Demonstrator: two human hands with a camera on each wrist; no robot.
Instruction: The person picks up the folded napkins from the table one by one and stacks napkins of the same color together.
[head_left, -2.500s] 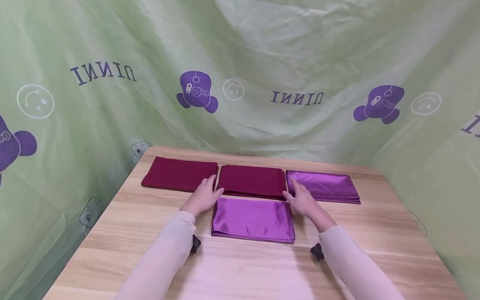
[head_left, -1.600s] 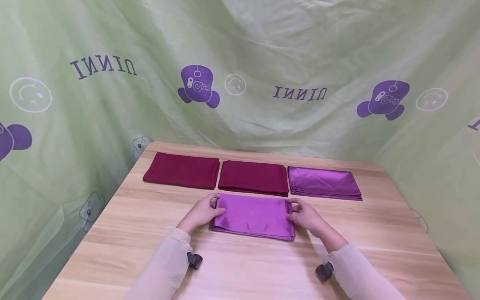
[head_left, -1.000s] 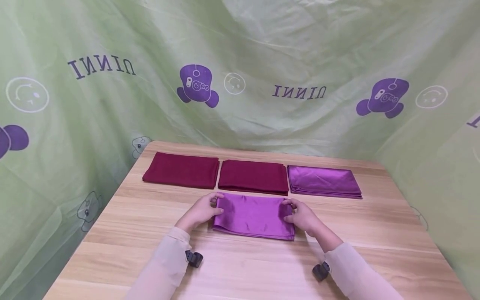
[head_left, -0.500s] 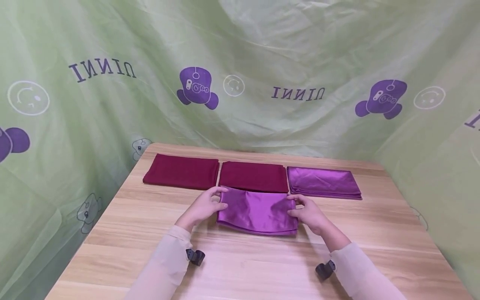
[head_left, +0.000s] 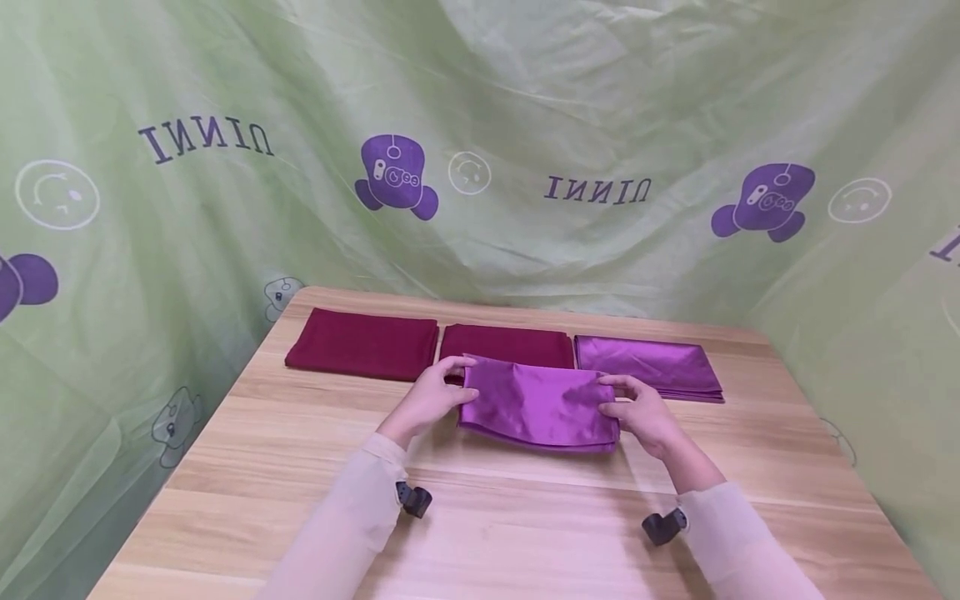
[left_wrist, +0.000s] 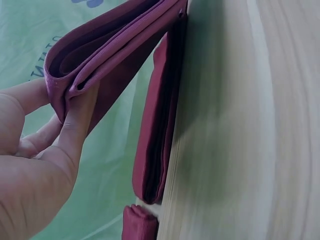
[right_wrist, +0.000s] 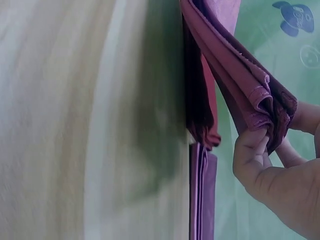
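Between my two hands is a folded shiny purple cloth [head_left: 536, 404], held up off the table and tilted. My left hand [head_left: 431, 397] pinches its left end, thumb on the near face and fingers behind. At the other end my right hand [head_left: 651, 417] grips it the same way. Its stacked layers show edge-on in the left wrist view, where the cloth [left_wrist: 107, 55] sags between the fingers. Behind it lies a folded dark red cloth [head_left: 506, 343], its lower part covered by the held one. A second purple cloth [head_left: 648, 365] lies just beyond my right fingers.
Another folded dark red cloth [head_left: 363, 343] lies at the back left, completing a row along the rear of the wooden table [head_left: 480, 533]. A green printed curtain [head_left: 495, 250] hangs behind and at both sides. A small black device [head_left: 663, 527] sits at each wrist.
Both hands came back from the rear row to the near purple cloth and took its ends. They have since lifted it, moving it away from me and to the right.
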